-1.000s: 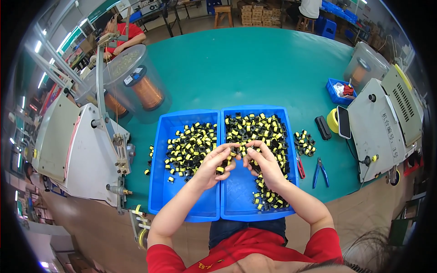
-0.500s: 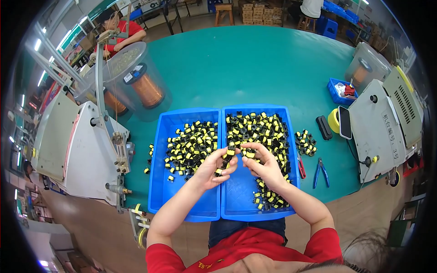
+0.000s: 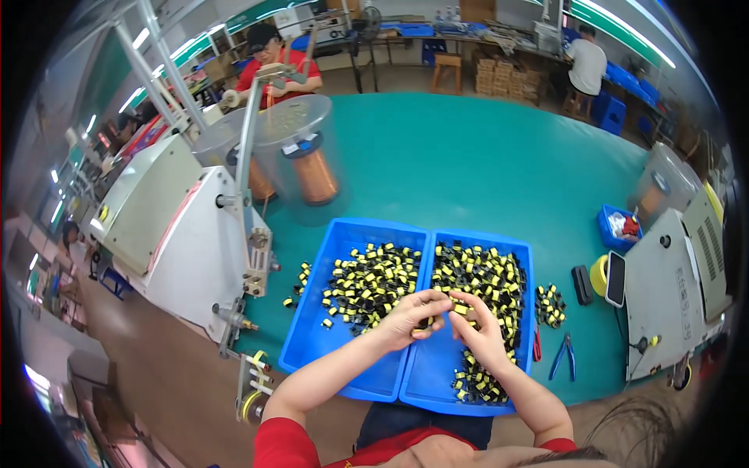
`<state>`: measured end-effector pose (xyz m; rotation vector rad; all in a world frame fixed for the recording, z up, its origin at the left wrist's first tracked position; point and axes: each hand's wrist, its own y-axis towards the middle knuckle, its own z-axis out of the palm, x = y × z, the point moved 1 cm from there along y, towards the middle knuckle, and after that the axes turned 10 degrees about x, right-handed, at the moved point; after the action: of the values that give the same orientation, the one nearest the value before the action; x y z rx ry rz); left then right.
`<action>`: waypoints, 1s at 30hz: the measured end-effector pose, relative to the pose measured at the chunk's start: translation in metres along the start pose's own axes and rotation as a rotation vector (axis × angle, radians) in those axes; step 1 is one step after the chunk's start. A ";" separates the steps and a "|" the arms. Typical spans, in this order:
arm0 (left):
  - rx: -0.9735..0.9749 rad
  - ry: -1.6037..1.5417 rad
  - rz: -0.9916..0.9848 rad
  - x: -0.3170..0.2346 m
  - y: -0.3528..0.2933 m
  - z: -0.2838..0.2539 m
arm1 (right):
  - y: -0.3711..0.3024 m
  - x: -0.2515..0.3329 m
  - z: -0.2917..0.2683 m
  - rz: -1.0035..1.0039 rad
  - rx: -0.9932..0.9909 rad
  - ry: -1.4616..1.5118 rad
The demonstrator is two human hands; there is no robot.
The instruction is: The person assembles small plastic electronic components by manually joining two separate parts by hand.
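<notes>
My left hand (image 3: 415, 317) and my right hand (image 3: 482, 334) meet above the divide between two blue bins. Between the right thumb and fingers is a small yellow-taped black coil (image 3: 462, 310); the left fingertips reach its edge. My left fingers curl round another such coil (image 3: 425, 322), mostly hidden in the grip. Similar coils (image 3: 374, 277) lie heaped in the left bin (image 3: 373, 381). A denser pile (image 3: 488, 273) fills much of the right bin (image 3: 426, 378), running down its right side.
Loose coils (image 3: 549, 306) lie right of the bins, near red-handled pliers (image 3: 537, 344), blue-handled cutters (image 3: 562, 359) and a phone (image 3: 615, 279). Machines stand left (image 3: 191, 249) and right (image 3: 667, 292). Copper wire spools (image 3: 314, 175) stand far left. A co-worker in red (image 3: 273, 70) sits beyond.
The whole view has swung, so the bins and table appear lower and farther right. My hands have drawn together, the left fingertips now meeting the right ones.
</notes>
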<state>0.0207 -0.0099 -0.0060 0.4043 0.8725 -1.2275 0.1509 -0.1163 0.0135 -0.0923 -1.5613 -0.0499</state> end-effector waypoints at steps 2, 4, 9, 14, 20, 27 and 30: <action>-0.011 0.028 -0.005 0.000 -0.002 0.003 | 0.001 -0.003 0.001 0.018 -0.023 -0.064; 0.041 0.039 0.002 0.002 0.001 0.001 | 0.001 -0.005 0.001 -0.024 -0.029 -0.100; 0.034 0.161 0.077 0.004 0.002 -0.001 | 0.004 -0.012 0.002 -0.070 -0.038 -0.254; 0.005 0.304 -0.014 0.008 0.004 0.001 | 0.004 -0.018 0.003 -0.166 -0.062 -0.390; -0.204 0.525 0.214 -0.008 0.001 -0.010 | 0.007 -0.012 0.004 0.181 -0.050 0.057; -1.055 1.628 0.248 -0.037 -0.007 -0.062 | 0.011 -0.037 -0.014 0.402 0.022 0.762; -1.167 1.699 0.112 -0.038 -0.008 -0.075 | 0.008 -0.046 -0.019 0.399 0.066 0.776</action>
<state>-0.0161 0.0641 -0.0221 0.4406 2.6945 0.1927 0.1703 -0.1112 -0.0333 -0.2933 -0.7489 0.2549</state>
